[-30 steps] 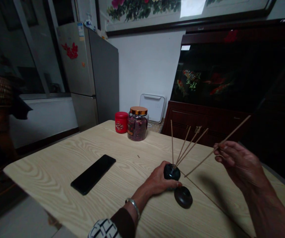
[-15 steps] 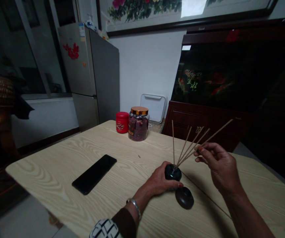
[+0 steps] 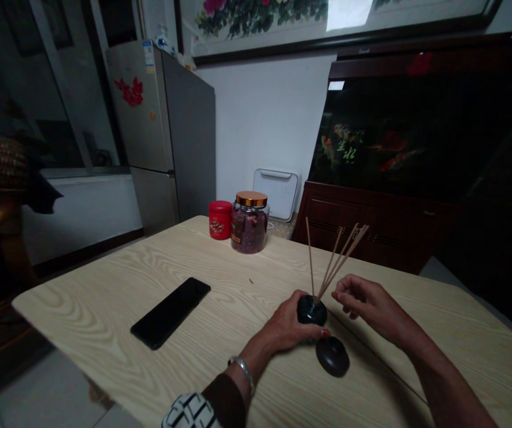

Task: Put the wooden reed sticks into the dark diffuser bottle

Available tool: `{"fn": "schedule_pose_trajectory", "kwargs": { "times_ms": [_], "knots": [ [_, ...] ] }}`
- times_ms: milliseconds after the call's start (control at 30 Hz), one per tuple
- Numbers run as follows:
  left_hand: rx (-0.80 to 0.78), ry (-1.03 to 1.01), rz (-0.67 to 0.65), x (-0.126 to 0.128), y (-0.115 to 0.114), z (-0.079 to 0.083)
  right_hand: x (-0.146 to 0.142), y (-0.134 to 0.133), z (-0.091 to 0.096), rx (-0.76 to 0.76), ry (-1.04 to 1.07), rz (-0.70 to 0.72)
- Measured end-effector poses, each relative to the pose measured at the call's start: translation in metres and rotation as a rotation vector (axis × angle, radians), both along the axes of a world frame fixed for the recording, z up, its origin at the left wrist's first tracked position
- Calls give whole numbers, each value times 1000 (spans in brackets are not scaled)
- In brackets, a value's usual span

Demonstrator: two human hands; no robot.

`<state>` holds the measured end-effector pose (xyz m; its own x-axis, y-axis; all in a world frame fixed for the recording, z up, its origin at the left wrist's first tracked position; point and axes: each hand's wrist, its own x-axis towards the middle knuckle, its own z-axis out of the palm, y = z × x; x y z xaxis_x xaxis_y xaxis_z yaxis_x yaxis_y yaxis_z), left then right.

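Note:
My left hand [image 3: 289,326] is wrapped around a small round black holder [image 3: 311,310] on the light wooden table [image 3: 220,333]. Several thin brown sticks [image 3: 334,261] stand in the holder and fan upward to the right. My right hand [image 3: 367,306] is just right of the holder, its thumb and forefinger pinched on the lower part of one stick. A second black round piece [image 3: 332,355] lies on the table right in front of the holder. One more thin stick [image 3: 374,362] lies flat on the table under my right forearm.
A black phone [image 3: 170,312] lies on the table's left half. A red tin [image 3: 220,220] and a glass jar with a copper lid [image 3: 249,222] stand at the far edge. A grey fridge [image 3: 167,131] and a dark cabinet [image 3: 372,220] lie beyond.
My right hand carried a stick from up on the right down to the holder, and the stick now stands among the others. The left hand stayed on the holder.

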<state>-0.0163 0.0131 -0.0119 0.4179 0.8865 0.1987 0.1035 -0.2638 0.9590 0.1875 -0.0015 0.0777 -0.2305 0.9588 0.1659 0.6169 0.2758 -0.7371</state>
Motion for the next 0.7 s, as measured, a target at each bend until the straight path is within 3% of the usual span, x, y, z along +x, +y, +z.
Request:
{"fn": "schedule_pose_trajectory", "kwargs": {
  "times_ms": [133, 233, 400, 600, 700],
  "knots": [
    [-10, -1, -1, 0, 0, -1, 34, 7, -19, -85, -559, -79],
    [-19, 0, -5, -1, 0, 1, 50, 13, -40, -183, -808, -136],
    [-39, -3, -17, -1, -1, 2, 50, 15, -53, -236, -863, -138],
    [-18, 4, 0, -1, -1, 1, 45, 14, -48, -197, -868, -180],
    [-21, 11, 1, -1, -1, 1, 50, 16, -41, -132, -730, -176]
  ]
}}
